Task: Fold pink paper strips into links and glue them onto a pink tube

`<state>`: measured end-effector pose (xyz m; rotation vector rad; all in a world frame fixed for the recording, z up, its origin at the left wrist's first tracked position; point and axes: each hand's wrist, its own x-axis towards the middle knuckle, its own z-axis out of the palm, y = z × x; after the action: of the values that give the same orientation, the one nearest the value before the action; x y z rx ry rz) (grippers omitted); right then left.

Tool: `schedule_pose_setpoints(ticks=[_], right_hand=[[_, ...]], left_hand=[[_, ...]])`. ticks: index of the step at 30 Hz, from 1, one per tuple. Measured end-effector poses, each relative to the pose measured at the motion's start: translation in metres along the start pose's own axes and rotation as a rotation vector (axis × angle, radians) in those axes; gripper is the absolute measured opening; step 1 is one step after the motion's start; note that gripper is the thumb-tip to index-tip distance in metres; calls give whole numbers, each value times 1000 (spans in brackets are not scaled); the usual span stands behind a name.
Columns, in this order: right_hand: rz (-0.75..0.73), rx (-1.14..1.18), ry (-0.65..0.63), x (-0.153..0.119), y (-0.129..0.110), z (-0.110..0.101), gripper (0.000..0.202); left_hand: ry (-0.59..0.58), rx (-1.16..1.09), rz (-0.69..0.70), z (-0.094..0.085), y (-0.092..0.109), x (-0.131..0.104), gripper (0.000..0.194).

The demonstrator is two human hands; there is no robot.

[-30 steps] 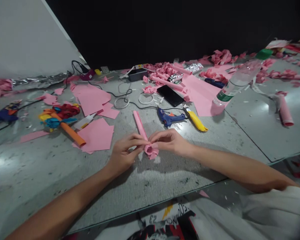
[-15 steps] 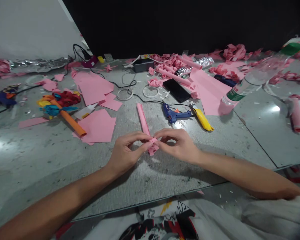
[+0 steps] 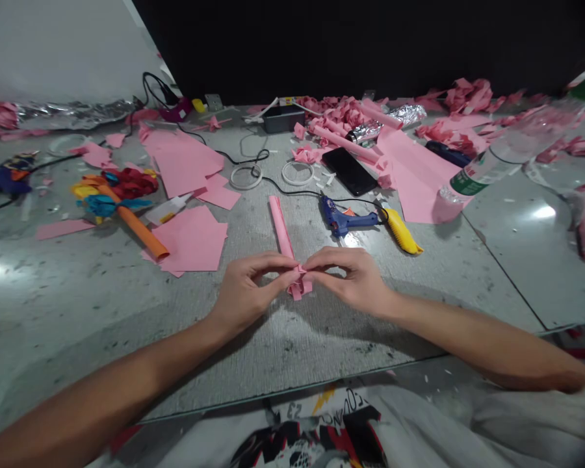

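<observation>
On the left, the left hand (image 3: 244, 286) holds thumb and forefinger in a narrow pinch on the pink strips (image 3: 297, 292) at the near end of the pink paper tube (image 3: 280, 227). A second ago that end showed its round opening; now fingertips cover most of it and strips hang below, which suggests shaping by both hands at once. The tube lies between the hands, slanting from the fingertips toward the back edge of the tabletop (image 3: 253, 364), nearer its front edge. To its right, the right hand (image 3: 351, 279) pinches the same strips, thumb and forefinger nearly closed.
</observation>
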<state>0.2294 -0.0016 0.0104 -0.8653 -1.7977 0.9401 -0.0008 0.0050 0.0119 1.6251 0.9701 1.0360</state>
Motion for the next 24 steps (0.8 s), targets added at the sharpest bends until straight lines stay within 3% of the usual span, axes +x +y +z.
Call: schedule_pose_setpoints(ticks=[9,13,24], right_hand=[[5,-5,-21,2,-1,-2,8],[-2,-15,-48,3,1,-4,8],[29,16,-95,2,3,-4,12]], left_hand=[[-37,-37,-72,-2,0,3,14],[7,-40,-130,-4,2,3,15],[-29,14,-65,-4,5,2,3]])
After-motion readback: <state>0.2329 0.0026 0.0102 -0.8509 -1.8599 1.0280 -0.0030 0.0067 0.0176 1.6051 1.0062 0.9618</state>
